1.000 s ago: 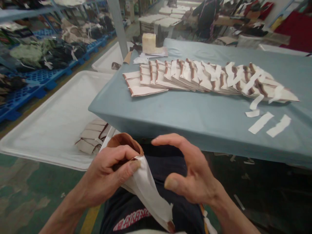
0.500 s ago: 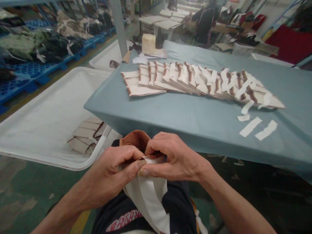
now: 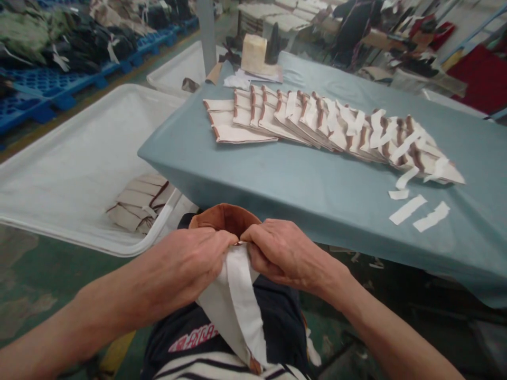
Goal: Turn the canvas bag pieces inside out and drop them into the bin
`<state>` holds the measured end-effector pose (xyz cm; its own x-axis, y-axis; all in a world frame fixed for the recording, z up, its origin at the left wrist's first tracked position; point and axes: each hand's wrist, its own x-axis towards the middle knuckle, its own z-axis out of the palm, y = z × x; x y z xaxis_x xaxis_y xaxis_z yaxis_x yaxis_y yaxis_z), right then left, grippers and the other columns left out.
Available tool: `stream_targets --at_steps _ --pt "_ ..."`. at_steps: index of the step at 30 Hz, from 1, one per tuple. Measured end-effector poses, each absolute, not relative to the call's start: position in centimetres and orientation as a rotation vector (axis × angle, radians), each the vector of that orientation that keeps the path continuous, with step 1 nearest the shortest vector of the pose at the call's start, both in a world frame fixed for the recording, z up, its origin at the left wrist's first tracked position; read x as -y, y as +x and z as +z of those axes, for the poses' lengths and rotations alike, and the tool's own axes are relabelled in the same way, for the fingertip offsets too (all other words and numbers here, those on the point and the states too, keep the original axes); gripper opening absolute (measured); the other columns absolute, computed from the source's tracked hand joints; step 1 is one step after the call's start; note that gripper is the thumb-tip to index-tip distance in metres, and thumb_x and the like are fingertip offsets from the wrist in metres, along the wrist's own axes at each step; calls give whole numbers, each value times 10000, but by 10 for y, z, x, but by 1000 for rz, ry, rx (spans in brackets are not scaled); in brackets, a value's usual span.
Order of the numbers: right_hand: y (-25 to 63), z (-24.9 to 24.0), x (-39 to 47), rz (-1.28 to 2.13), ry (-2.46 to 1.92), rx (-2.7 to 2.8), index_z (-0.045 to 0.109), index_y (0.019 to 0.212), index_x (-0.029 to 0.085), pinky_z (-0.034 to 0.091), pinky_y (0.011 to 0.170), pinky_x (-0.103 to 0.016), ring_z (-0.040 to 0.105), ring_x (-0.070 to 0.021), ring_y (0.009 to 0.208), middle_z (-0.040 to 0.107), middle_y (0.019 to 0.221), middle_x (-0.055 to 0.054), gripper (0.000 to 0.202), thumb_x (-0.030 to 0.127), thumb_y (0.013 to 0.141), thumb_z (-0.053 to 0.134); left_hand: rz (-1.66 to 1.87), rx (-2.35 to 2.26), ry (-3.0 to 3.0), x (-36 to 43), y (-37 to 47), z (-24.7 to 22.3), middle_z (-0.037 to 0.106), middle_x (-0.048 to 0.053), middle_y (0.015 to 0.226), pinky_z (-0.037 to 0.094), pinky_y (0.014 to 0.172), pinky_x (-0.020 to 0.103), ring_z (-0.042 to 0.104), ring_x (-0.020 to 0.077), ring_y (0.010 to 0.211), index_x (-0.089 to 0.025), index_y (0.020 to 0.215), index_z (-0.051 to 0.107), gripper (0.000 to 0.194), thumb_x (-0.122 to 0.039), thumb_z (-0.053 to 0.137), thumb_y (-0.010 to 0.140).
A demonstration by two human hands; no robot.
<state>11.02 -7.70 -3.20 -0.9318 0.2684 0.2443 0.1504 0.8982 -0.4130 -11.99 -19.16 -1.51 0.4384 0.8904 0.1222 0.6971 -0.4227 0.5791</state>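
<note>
Both hands work close together above the lap. Left hand (image 3: pixel 194 258): fingers closed in a pinch on the upper edge of a cream cloth piece (image 3: pixel 219 306). Right hand (image 3: pixel 283 253): fingers curled and gripping the same edge, just beside the left; the exact thumb contact is poorly seen, perhaps pressed at the seam. The piece's brown band (image 3: pixel 225 215) arches at 12 o'clock of the fingertips; its lower part and a white strip (image 3: pixel 245 309) hang toward 6 o'clock, over a dark apron (image 3: pixel 279 316). At 1 o'clock of the hands, a row of overlapping folded pieces (image 3: pixel 317 124) lies on a table (image 3: pixel 253 171) under blue-grey cloth, white strips across some. Loose strips (image 3: pixel 407 209) lie between 2 and 3 o'clock. A white bin (image 3: pixel 83 153) at 10 o'clock holds a cream bundle (image 3: pixel 137 203). Pale block (image 3: pixel 254 53): 12 o'clock, far side of the table.
</note>
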Motion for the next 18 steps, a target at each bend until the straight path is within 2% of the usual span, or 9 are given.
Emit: stream_targets --at_steps 2,4,9,12,14,16,18 --pt "112 -27 76 799 -328 2707 637 1004 207 378 662 -316 560 -173 641 671 758 -3 227 134 1029 423 630 -1352 2191 192 -118 -15 810 19 977 536 766 304 765 199 844 -247 967 642 301 -136 410 1123" --pt "112 -19 75 1039 -360 2616 640 962 216 371 647 -289 534 -144 623 628 747 26 185 201 1032 469 685 -1406 2129 192 -115 -14 799 -6 946 511 717 297 771 193 826 -252 1061 665 253 -180 432 1128" --pt "108 -2 78 1407 -519 2429 552 759 226 271 575 -267 373 -96 558 428 639 82 119 263 854 616 805 -1480 2171 195 -108 -14 787 -27 931 485 652 275 783 167 772 -254 1162 656 183 -201 486 1121" --pt "105 1 81 1809 -588 2205 526 716 230 263 536 -256 345 -99 562 391 627 77 240 370 891 611 960 -1395 2357 198 -109 -23 748 -27 864 502 671 282 732 166 709 -234 1184 646 188 -149 488 1127" --pt "104 -3 83 2033 -642 2005 524 708 233 263 517 -251 315 -101 566 373 630 75 349 476 939 621 923 -1309 2459 199 -112 -31 732 -14 851 528 724 296 706 180 729 -230 1186 661 210 -117 497 1120" --pt "103 -10 85 2187 -699 1836 517 718 236 258 509 -247 289 -96 562 357 629 84 450 580 951 691 794 -1279 2490 198 -115 -38 750 17 882 549 766 316 706 207 787 -233 1201 695 243 -114 502 1114" --pt "104 -19 87 2283 -709 1721 508 729 236 255 508 -240 282 -84 554 368 624 97 546 660 912 799 780 -1336 2374 196 -115 -43 786 40 929 570 799 325 724 226 845 -246 1193 728 244 -139 528 1104"
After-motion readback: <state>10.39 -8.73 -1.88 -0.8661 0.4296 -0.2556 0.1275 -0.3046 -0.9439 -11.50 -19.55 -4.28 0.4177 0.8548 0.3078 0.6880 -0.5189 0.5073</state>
